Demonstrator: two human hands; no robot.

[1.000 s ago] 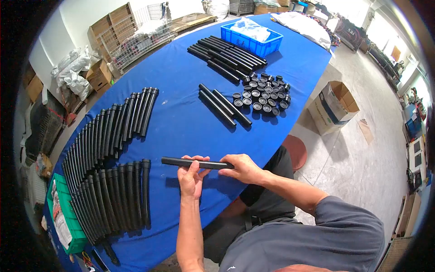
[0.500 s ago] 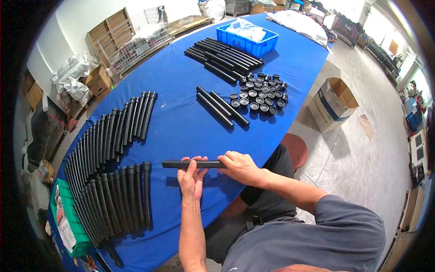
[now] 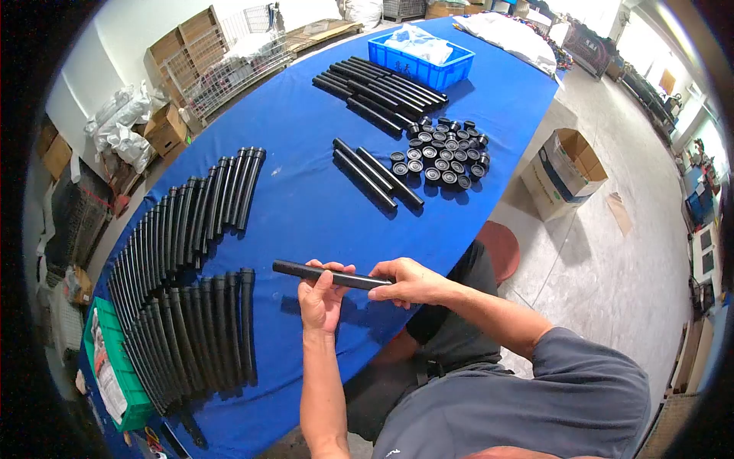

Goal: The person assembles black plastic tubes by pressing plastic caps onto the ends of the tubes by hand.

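Note:
A black tube is held above the blue cloth near the table's front edge. My left hand grips its middle between thumb and fingers, palm turned up. Around the tube's right end my right hand is closed, its thumb along the tube. Three loose black tubes lie beyond, beside a cluster of round black caps. Capped tubes stand in two long rows at the left, the upper row and the lower row lying flat, side by side.
A blue crate with plastic bags sits at the far end, behind more black tubes. A green crate is at the lower left. On the floor at right are a cardboard box and a red stool.
The tube has tilted, with its right end lower. My right hand's fingers and thumb have shifted around that end; my left hand has barely moved.

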